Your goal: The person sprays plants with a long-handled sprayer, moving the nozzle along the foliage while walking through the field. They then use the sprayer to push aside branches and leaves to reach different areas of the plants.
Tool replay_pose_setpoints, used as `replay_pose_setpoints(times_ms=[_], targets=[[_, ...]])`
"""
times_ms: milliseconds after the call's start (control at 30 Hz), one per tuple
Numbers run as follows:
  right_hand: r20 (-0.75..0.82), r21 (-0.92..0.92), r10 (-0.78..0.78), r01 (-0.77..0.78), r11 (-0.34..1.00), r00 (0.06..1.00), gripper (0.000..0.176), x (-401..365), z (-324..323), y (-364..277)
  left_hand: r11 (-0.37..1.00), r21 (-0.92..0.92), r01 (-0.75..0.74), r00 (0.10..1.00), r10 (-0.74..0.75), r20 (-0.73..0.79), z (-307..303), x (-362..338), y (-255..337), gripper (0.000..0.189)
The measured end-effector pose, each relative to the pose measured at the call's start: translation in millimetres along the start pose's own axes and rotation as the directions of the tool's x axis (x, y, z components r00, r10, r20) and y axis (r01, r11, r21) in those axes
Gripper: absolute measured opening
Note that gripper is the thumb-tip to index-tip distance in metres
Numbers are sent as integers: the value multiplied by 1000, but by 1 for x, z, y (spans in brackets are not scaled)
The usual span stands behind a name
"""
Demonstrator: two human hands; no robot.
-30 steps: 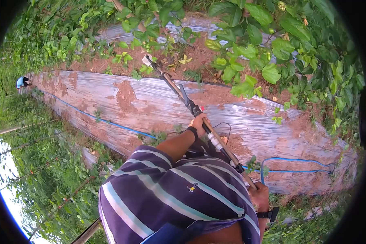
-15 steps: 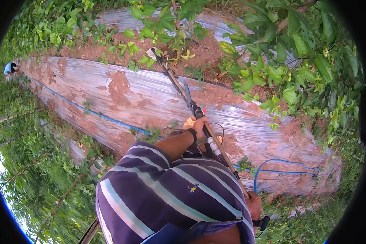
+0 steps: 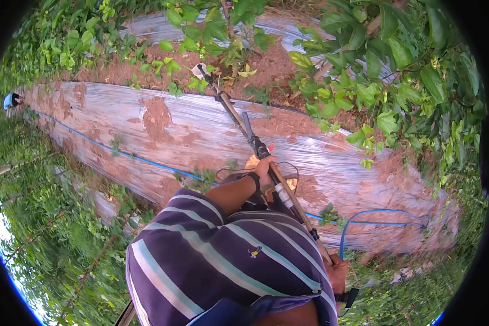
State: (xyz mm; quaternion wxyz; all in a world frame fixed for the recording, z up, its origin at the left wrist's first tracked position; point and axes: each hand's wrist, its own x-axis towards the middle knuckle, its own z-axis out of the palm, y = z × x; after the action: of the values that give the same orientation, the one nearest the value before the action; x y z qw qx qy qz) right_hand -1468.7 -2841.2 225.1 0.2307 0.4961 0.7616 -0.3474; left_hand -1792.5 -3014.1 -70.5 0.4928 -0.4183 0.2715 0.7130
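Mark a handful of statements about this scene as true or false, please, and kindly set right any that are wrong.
1. The left hand grips the long pole. True.
2. The right hand hangs free of the pole. False: it grips the pole too, nearer the close end.
3. A blue hose runs along the silvery sheeting. True.
4. The wearer's shirt is plain white. False: it is dark with pale stripes.
5. Another person shows at the far left of the view. True.
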Motion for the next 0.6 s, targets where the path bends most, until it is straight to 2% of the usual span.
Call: replay_pose_setpoints(times_ms=[167, 367, 433, 533, 600], targets=[[7, 25, -53, 53, 998, 999, 23, 7, 3, 19, 1000, 2, -23, 998, 23, -52, -9, 17, -8, 16], [27, 18, -93, 92, 996, 995, 23, 14, 0, 19, 999, -6, -45, 998, 45, -36, -21, 37, -20, 17], [13, 42, -116, 116, 992, 993, 23, 20, 2, 28, 998, 2, -58, 993, 58, -103, -24, 47, -24, 18], [-1, 34, -152, 152, 988, 988, 24, 34, 6, 53, 992, 31, -121, 991, 122, -63, -25, 56, -31, 17], [5, 12, -164, 164, 986, 986, 24, 41, 6, 64, 993, 54, -106, 990, 111, -92, -15, 49, -34, 16]])
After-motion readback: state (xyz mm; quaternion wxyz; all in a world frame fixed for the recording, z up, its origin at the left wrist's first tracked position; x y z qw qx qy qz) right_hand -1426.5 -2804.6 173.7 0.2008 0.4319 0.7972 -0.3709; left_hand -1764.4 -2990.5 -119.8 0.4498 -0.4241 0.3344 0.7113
